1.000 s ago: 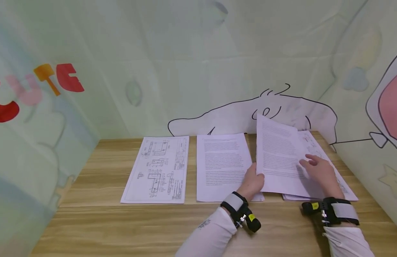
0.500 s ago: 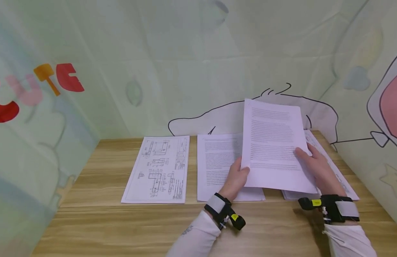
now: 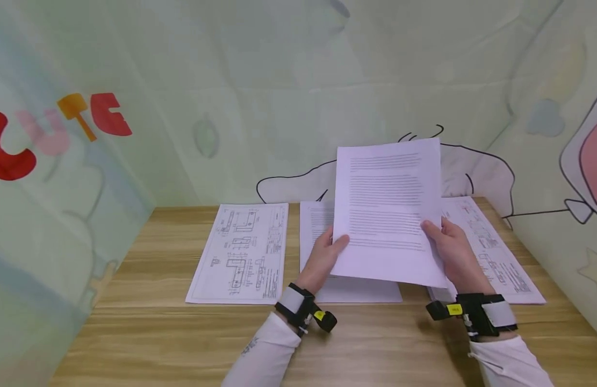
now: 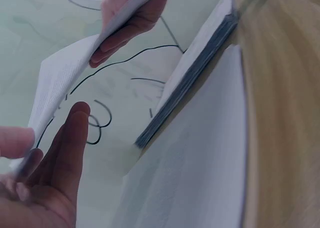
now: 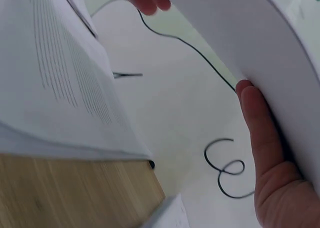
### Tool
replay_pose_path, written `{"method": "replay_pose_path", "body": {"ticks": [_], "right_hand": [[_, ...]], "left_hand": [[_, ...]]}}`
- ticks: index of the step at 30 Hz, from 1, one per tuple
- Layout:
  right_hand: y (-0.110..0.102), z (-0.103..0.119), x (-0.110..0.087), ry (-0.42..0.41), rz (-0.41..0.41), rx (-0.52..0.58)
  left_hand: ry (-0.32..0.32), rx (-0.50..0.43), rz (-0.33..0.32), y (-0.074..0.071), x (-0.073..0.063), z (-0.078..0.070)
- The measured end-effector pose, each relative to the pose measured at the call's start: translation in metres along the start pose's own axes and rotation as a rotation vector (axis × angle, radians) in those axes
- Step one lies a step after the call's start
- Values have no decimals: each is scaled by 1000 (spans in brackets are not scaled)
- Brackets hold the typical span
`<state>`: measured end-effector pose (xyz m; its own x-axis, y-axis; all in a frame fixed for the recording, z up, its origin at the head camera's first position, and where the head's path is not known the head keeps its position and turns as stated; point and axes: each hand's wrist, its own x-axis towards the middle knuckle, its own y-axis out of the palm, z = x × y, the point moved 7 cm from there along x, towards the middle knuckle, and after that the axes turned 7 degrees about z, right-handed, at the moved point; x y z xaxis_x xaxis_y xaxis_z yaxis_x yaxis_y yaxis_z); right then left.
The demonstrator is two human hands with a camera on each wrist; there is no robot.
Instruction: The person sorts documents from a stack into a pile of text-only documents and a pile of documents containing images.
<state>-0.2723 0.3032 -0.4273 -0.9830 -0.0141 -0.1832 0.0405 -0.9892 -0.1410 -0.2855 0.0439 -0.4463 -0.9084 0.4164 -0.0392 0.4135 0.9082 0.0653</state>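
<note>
Both hands hold up a printed paper point(image 3: 385, 199), covered in lines of text and raised upright over the middle and right stacks. My left hand point(image 3: 323, 258) pinches its lower left edge, thumb in front and fingers behind. On the opposite edge my right hand point(image 3: 453, 250) grips it the same way. From the left wrist, the paper point(image 4: 65, 78) appears nearly edge-on and slightly bent. Behind the paper, the fingers of my right hand point(image 5: 275, 158) lie against its back. Below it, a text stack point(image 3: 366, 290) is partly covered from view.
A stack of technical drawings point(image 3: 237, 252) lies on the left of the wooden table point(image 3: 182, 344). Another drawing stack point(image 3: 501, 258) lies at the right, partly behind my right hand. A printed cloth backdrop point(image 3: 259, 107) rises right behind the table's far edge.
The paper has been lifted off the right-hand stack and carried left, now standing more upright. My right hand, earlier loose beside it, now grips its right edge. Both hands moved left.
</note>
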Motion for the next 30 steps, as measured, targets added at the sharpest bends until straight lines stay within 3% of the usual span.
{"method": "replay_pose_path", "body": {"ticks": [7, 13, 16, 19, 24, 30], "right_hand": [[34, 4, 0, -13, 34, -55], [57, 8, 2, -23, 98, -107], [66, 11, 3, -55, 151, -122], [73, 11, 6, -68, 175, -159], [76, 6, 12, -64, 98, -309], [78, -4, 20, -32, 37, -419]], "left_hand": [[-43, -19, -91, -25, -4, -9], [-41, 33, -108, -40, -15, -10], [-68, 137, -123, -48, -21, -10], [-98, 298, -135, -56, -25, -13], [-120, 523, -134, -66, -28, -15], [-190, 557, -117, -74, -29, -2]]}}
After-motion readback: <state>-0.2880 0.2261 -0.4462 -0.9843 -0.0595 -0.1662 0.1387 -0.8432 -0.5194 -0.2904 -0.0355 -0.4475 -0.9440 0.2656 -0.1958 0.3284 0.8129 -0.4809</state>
